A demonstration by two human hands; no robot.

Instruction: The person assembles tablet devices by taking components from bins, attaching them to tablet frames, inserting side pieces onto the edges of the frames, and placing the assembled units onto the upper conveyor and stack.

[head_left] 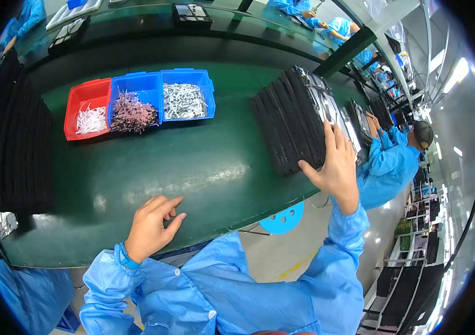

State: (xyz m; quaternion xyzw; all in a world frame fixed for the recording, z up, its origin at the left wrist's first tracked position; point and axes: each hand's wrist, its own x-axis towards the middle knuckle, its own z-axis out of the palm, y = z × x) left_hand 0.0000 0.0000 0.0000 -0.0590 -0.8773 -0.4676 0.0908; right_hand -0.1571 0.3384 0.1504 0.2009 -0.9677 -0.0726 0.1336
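Note:
My right hand is at the stack of black foam trays on the right of the table. Its fingers are spread over the top tray, which carries silvery flat parts, and the thumb points toward the stack's near side. Whether the fingertips touch the tray I cannot tell. My left hand is over the table's near edge, with the index finger stretched out, the other fingers loosely bent and the thumb apart. Nothing is in it.
One red bin holds white strips. Beside it, a blue bin has pinkish-brown small parts, another blue bin white-and-grey pieces. Another black tray stack is at left. A person in blue works at right; a blue stool is below.

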